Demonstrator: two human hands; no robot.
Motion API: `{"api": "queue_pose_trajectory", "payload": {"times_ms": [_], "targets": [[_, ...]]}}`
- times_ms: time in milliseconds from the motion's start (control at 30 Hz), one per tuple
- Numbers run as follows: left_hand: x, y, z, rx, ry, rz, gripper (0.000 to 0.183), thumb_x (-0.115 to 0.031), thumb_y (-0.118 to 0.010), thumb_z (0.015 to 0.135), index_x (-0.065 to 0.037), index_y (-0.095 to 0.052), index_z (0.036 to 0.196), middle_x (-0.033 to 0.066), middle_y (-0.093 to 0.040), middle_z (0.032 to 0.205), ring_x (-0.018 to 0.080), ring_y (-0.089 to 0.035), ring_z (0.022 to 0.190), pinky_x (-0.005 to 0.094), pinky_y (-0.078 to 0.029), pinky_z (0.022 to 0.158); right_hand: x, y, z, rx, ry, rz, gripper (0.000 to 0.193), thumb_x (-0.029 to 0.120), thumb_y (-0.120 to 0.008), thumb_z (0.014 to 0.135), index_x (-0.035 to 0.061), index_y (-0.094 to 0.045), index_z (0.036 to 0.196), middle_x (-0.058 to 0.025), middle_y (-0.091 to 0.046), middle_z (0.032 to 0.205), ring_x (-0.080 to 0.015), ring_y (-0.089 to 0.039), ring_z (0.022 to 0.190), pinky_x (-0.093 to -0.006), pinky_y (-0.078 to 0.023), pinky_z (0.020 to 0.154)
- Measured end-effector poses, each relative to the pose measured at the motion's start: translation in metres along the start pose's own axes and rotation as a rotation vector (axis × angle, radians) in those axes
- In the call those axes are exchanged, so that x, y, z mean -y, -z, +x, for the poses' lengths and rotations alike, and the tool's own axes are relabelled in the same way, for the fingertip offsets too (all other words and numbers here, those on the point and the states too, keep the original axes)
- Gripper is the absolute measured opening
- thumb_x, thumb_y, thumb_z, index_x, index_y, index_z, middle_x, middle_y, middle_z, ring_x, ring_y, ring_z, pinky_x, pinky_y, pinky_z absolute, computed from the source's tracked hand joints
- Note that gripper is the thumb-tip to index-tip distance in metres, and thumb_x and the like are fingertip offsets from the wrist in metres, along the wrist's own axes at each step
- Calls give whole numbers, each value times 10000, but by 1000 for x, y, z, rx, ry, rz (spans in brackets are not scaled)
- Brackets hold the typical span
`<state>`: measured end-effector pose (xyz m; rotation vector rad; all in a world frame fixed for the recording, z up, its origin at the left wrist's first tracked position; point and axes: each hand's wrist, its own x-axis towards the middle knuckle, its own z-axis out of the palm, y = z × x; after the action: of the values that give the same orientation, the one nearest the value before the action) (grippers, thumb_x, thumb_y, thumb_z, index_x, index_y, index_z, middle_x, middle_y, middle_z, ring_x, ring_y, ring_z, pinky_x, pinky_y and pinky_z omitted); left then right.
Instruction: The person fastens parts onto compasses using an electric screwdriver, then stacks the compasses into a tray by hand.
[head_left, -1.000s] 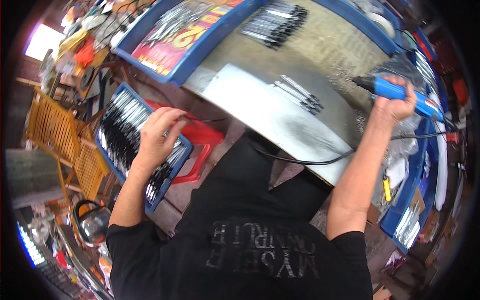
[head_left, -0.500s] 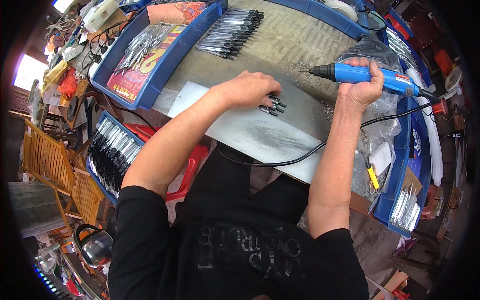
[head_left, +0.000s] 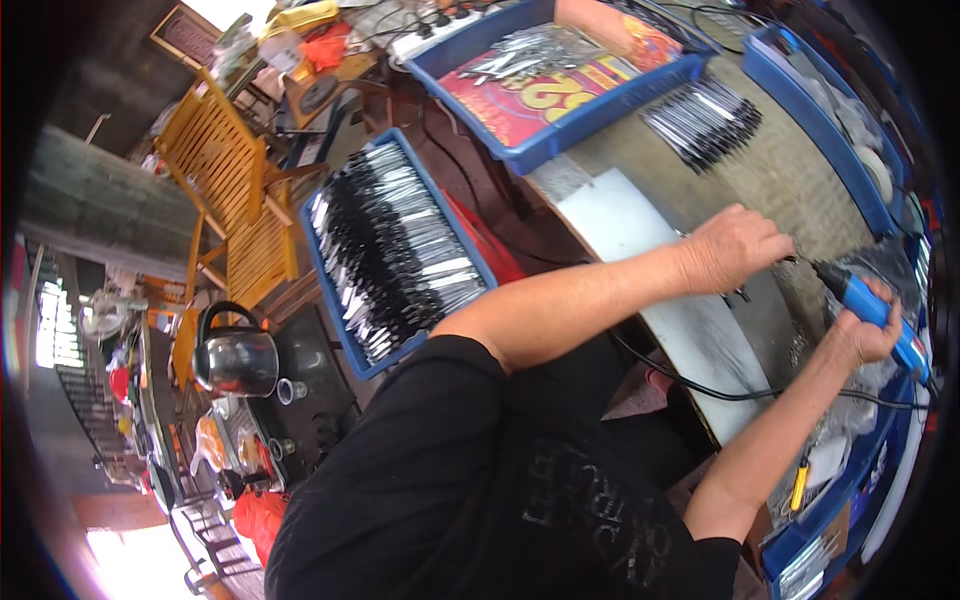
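Right hand: yours, right of frame, clenched round a blue cylindrical electric driver with a black nose, its nose directed up and left. Left hand: yours, right of centre, palm down, fingers bunched near the driver's nose; whether you pinch anything, you cannot tell from this angle. Beneath that hand: slim pen-like pieces with black ends, mostly covered, at the edge of a white flat board. Crossing the board, lower right: one black rubbery cable. Upper right: a row of silver-and-black pens, side by side on the worn greyish tabletop. Top centre: one blue plastic tray holding loose silver rods over a red printed sheet. Left of centre: one blue rectangular bin, densely filled with silver-and-black pens.
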<state>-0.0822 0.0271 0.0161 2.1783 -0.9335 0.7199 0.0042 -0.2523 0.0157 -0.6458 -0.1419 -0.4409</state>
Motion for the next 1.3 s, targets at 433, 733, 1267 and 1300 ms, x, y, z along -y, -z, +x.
{"api": "queue_pose_trajectory", "payload": {"times_ms": [433, 733, 1267, 1300], "targets": [[-20, 172, -152, -294, 878, 22, 162, -59, -664, 693, -16, -542, 792, 25, -566, 693, 54, -497, 550, 210, -411, 482, 9, 16, 17, -13, 34, -65, 159, 126, -502, 714, -15, -434, 741, -125, -437, 724, -263, -458, 720, -446, -359, 753], [13, 207, -261, -693, 1304, -240, 81, 3, -612, 723, 10, -538, 756, 53, -570, 648, 106, -560, 549, 204, -464, 504, 5, 18, 21, 17, 29, -84, 160, 120, -497, 710, -22, -429, 742, -131, -434, 730, -278, -465, 727, -450, -361, 752], [13, 206, -288, -404, 1343, 417, 97, -89, -660, 706, -14, -611, 740, 50, -593, 599, 103, -559, 546, 255, -447, 545, 10, 23, 26, -15, 79, -124, 171, 139, -498, 707, -8, -417, 733, -132, -428, 714, -280, -464, 700, -468, -372, 731], [12, 205, -287, -366, 1307, 512, 110, -108, -667, 695, -19, -618, 738, 70, -599, 608, 123, -569, 558, 275, -451, 573, 11, 23, 26, -9, 70, -121, 167, 134, -501, 705, -8, -416, 731, -134, -429, 716, -282, -464, 704, -470, -372, 734]]}}
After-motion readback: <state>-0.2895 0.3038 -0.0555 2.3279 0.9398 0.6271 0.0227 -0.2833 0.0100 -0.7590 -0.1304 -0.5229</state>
